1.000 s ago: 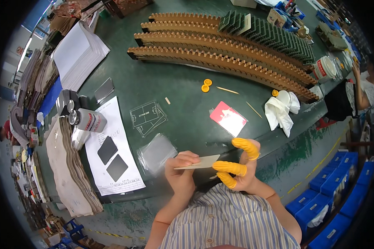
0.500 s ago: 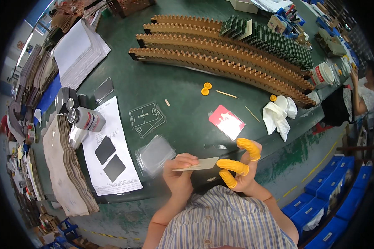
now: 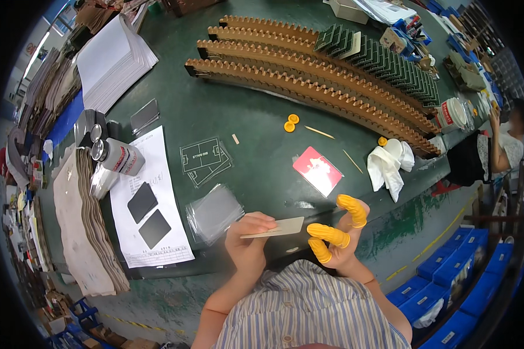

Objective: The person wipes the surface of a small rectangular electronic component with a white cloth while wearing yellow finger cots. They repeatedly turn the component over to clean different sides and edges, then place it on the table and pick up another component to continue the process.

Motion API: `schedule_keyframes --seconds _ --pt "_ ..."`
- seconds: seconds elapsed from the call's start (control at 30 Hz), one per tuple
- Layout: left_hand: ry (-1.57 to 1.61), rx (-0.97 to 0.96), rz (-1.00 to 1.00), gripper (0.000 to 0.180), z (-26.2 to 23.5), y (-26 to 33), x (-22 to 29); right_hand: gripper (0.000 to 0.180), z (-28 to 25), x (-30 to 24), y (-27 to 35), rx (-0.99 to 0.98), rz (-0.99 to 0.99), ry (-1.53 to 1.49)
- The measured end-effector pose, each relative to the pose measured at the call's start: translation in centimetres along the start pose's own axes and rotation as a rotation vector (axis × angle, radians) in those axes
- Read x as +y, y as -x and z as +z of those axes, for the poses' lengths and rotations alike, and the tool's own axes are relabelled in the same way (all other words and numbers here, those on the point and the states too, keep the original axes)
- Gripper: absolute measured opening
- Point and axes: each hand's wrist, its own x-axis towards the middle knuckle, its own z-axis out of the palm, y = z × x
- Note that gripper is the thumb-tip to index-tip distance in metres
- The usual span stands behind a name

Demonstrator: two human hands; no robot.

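Note:
A thin cream-coloured flat panel is held nearly edge-on in my left hand, its fingers and thumb closed on the left end. Close to the panel's right end is my right hand, with yellow rubber finger cots on several fingers. Those fingers are spread apart and hold nothing. Beyond my hands on the green table lie a pink-and-white card and a fan of clear film sheets. Left of the card are dark printed panels with white line patterns.
Long notched wooden racks stand across the back, with green panels slotted in one. A white cloth, wooden sticks and spare finger cots lie nearer. At left are a metal-capped bottle and a paper sheet.
The whole view has shifted slightly. My left hand keeps its grip on the panel, and my right fingers stay spread near its end.

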Motion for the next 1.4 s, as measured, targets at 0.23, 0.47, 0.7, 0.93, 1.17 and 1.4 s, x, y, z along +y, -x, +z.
schedule_keyframes --seconds 0.23,0.47,0.7,0.93,1.17,1.4 --pt "0.024 -0.003 -0.003 0.018 0.09 -0.11 0.24 0.028 0.32 -0.05 -0.21 -0.04 -0.048 0.011" --pt "0.041 -0.003 0.001 0.017 0.07 -0.09 0.1 0.027 0.36 0.05 -0.05 -0.034 -0.026 -0.014" --pt "0.046 -0.005 0.002 0.018 0.15 -0.1 0.14 0.026 0.35 0.07 -0.04 -0.042 -0.012 -0.025" --pt "0.04 -0.01 -0.018 0.02 0.18 -0.11 0.26 0.024 0.44 0.21 -0.04 -0.033 -0.053 -0.038" --pt "0.035 -0.016 -0.026 0.02 0.23 -0.11 0.33 0.021 -0.01 0.42 0.5 -0.028 -0.075 0.079" --pt "0.032 -0.022 -0.015 0.02 0.12 -0.12 0.16 0.015 0.04 0.29 0.54 -0.032 -0.078 0.163"
